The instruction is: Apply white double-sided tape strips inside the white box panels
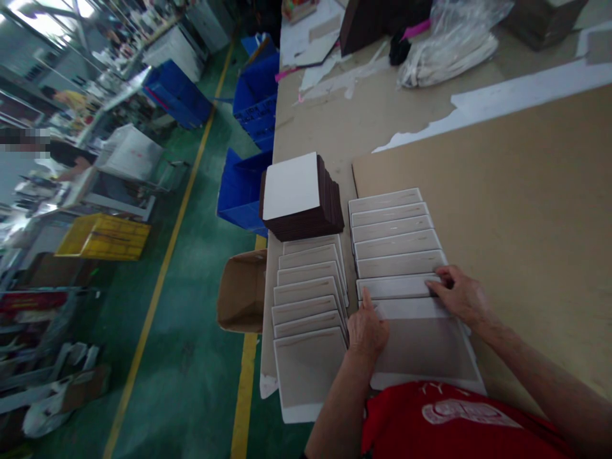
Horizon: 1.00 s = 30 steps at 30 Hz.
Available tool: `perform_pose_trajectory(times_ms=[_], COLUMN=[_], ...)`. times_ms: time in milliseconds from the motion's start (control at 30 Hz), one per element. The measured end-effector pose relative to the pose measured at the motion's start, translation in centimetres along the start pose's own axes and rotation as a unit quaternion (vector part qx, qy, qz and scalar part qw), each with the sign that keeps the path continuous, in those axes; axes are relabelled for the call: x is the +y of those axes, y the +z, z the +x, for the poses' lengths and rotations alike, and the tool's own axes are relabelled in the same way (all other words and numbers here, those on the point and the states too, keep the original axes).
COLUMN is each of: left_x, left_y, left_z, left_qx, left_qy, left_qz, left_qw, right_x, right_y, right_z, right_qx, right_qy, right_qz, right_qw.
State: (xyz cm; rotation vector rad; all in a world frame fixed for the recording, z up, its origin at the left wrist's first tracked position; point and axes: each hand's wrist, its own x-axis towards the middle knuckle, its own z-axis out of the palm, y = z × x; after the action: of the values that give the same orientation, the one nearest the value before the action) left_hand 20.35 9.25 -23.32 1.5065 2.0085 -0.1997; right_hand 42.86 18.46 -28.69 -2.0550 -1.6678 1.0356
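Two columns of overlapping flat grey-beige panels with white edges lie on the table. My left hand [368, 328] rests at the left edge of the right column [415, 344], its index finger stretched out onto a panel strip [396, 287]. At that strip's right end is my right hand [461, 294], thumb and fingers pinched together at the panel's edge; whether it grips the panel is too small to tell. The left column [308, 363] lies beside my left forearm. Beyond it stands a thick stack of dark-edged boards [291, 186] with a white top.
A large brown sheet [526, 191] covers the table's right side. Plastic-wrapped material [449, 60] and paper scraps lie at the far end. Blue bins [241, 191] and an open cardboard box [241, 290] stand along the left table edge. A person works in the left background.
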Motion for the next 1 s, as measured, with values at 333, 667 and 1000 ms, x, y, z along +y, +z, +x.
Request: perform_pose_trajectory(times_ms=[333, 667, 1000], left_x=[0.0, -0.1, -0.6], left_y=[-0.1, 0.2, -0.4], left_z=[0.1, 0.2, -3.1], left_qx=[-0.009, 0.011, 0.2], left_qy=[0.002, 0.012, -0.025], left_qz=[-0.003, -0.022, -0.48], left_qw=[1.0, 1.0, 0.854], right_x=[-2.5, -1.4, -2.5], right_y=[-1.0, 1.1, -1.6], right_z=[-2.6, -3.0, -6.4], right_qx=[0.093, -0.022, -0.091], right_qy=[-0.06, 0.037, -0.042], right_qz=[0.014, 0.138, 0.162], right_qw=[0.994, 0.99, 0.982])
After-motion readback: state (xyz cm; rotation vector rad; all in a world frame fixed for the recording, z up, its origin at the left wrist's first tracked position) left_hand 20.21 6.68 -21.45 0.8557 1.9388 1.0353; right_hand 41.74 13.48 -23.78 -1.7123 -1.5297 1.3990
